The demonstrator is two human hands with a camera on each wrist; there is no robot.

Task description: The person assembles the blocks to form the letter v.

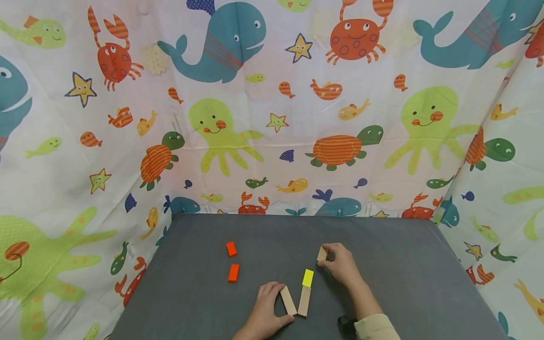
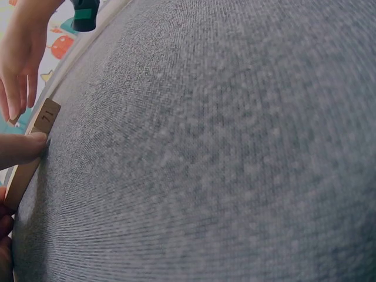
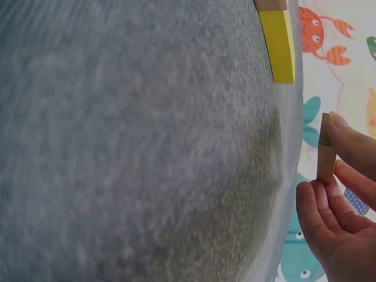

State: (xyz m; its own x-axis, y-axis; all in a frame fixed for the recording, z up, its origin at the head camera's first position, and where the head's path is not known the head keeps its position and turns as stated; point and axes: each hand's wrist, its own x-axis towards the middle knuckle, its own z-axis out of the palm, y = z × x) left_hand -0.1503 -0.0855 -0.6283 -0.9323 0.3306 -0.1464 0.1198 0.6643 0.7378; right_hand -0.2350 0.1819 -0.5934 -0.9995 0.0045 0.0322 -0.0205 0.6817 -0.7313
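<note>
Free lane right of red blocks (image 1: 233,273)

1. Worktop (image 1: 182,293): grey ribbed fabric surface.
2. Left: far red block (image 1: 231,249) and near red block (image 1: 233,273), lying apart.
3. Right of these, nearer: left wooden block (image 1: 288,300) and right wooden block (image 1: 303,301), V-shaped, near ends close.
4. Yellow block (image 1: 308,278): at right wooden block's far end, touching.

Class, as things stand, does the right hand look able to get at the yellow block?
Probably yes: the right hand is close by, and only grey tabletop shows between them. However, it pinches a wooden block, so it would likely need to put that down first.
</note>
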